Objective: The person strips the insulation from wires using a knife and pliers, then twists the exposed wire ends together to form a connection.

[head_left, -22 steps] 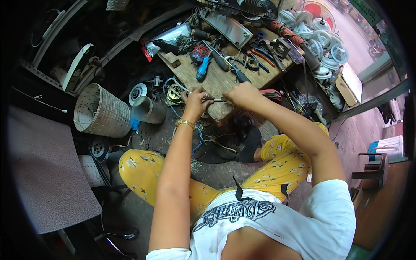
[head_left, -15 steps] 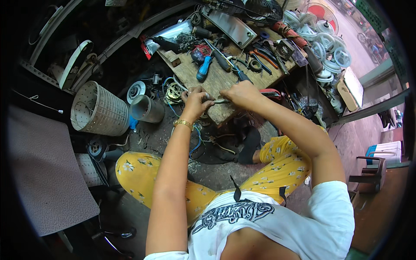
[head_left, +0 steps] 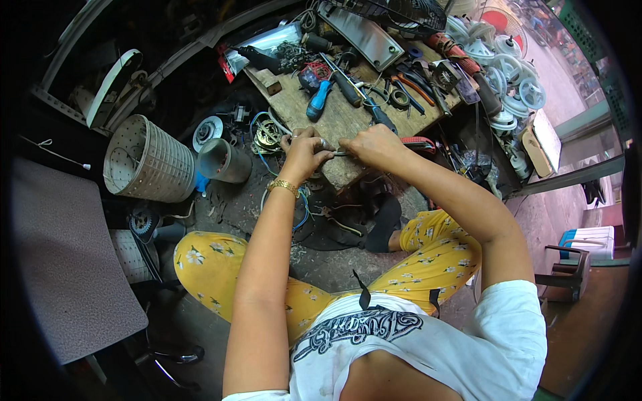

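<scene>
My left hand (head_left: 306, 152) is closed, thumb against fingers, on a thin greyish cable (head_left: 339, 154) at the table's near corner. Over the wood, my right hand (head_left: 373, 144) is also closed, gripping the same cable a short way to the right. Only a short piece shows between the hands; its ends are hidden by my fingers. Just left of my left hand, a round brass-coloured motor part (head_left: 268, 134) with blue and grey wires lies low. A dark-handled tool (head_left: 380, 117) lies beyond my right fist, and a red-handled tool (head_left: 418, 144) beside my right wrist.
On the wooden table (head_left: 341, 123) lie a blue screwdriver (head_left: 319, 100), black tape (head_left: 399, 99), orange-handled pliers (head_left: 412, 88) and a metal plate (head_left: 361, 35). A perforated bucket (head_left: 150, 164) and metal can (head_left: 231, 164) stand left. Pliers (head_left: 344, 220) lie below; white fan parts (head_left: 508, 80) pile right.
The view has shifted slightly. Both hands keep their closed grip on the cable, and less of it shows between them now.
</scene>
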The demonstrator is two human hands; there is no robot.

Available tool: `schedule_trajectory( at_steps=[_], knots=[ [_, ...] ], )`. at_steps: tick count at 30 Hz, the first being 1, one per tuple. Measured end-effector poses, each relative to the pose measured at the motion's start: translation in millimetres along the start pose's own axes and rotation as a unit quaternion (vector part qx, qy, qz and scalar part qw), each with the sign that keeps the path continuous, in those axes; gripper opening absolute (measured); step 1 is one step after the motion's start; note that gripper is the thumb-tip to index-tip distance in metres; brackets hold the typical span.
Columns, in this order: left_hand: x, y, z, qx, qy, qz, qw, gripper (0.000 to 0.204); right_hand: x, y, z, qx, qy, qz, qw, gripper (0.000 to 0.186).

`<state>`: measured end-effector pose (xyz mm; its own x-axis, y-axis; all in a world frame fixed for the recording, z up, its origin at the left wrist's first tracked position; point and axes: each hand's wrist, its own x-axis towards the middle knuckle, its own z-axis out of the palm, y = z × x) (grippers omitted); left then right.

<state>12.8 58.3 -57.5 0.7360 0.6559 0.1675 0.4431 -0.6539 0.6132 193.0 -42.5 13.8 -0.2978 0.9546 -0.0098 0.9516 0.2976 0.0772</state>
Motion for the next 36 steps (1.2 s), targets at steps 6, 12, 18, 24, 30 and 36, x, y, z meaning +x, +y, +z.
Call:
schedule_trajectory(
  at_steps=[6,12,18,24,30,36],
  knots=[
    [0,-1,2,0.002,0.003,0.007,1.0,0.016,0,0,2,-0.004,0.011,-0.003,1.0,0.018],
    [0,-4,3,0.004,0.01,0.014,1.0,0.017,0,1,5,-0.01,0.004,-0.007,1.0,0.026],
    [-1,-5,4,0.009,0.013,0.019,1.0,0.017,1,-1,4,-0.026,-0.002,-0.025,0.999,0.023],
    [1,-7,4,0.017,-0.002,0.009,1.0,0.018,5,0,-4,-0.041,-0.026,-0.062,0.997,0.017],
    [0,-7,4,0.006,0.005,0.018,1.0,0.017,2,6,-7,-0.055,-0.036,-0.079,0.995,0.02],
    [0,-5,2,0.01,0.002,0.018,1.0,0.016,-2,10,-1,-0.045,-0.023,-0.094,0.994,0.024]
  ],
)
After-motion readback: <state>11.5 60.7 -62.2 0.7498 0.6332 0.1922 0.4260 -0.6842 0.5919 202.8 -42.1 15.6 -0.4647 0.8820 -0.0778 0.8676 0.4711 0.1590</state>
